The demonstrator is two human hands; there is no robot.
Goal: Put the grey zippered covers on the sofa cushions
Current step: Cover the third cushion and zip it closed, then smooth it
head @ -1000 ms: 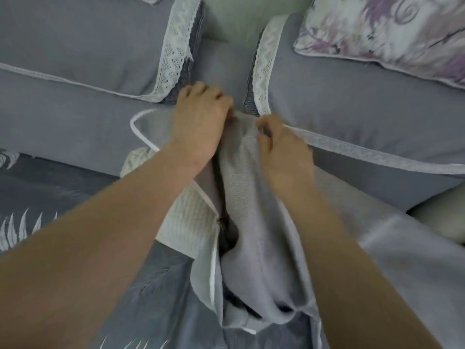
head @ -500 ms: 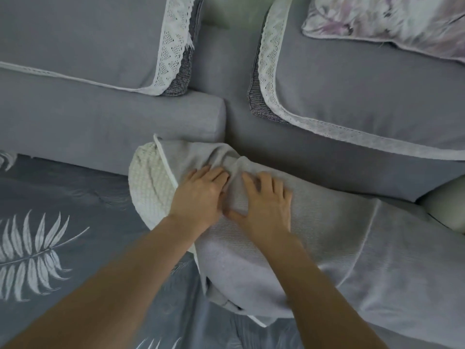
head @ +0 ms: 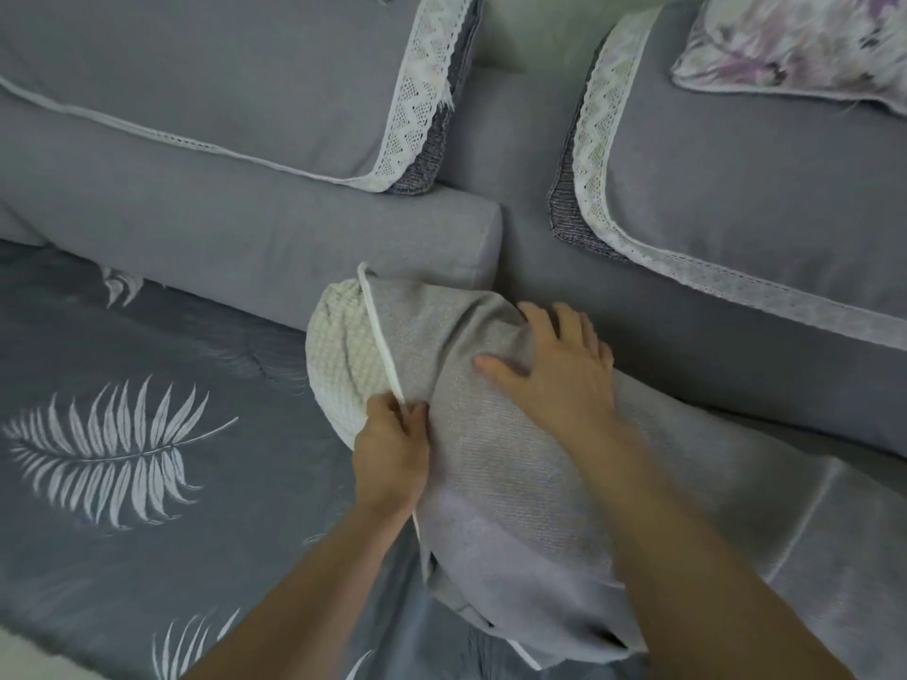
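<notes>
— What's furthest left?

— A dark leaf-print fabric (head: 122,449), spread flat below the sofa front (head: 245,228).

— And the cushion?

— The cushion (head: 338,360) lies on that fabric, close against the sofa front. Its cream waffle end sticks out bare on the left. The grey cover (head: 491,463) wraps the rest, and its white piped edge (head: 377,336) runs across the cushion where bare meets covered.

— Your left hand?

— My left hand (head: 390,454) pinches that piped edge at the near side of the cushion, thumb and fingers curled tight on it.

— The right one?

— My right hand (head: 559,370) lies flat on top of the grey cover, fingers straight and spread, pressing the cloth down over the cushion. Past it the loose cover trails off to the right.

— Beyond that?

— A lace-trimmed seat pad (head: 736,188) on the sofa, with a floral pillow (head: 795,51) resting on it at the top right corner.
</notes>
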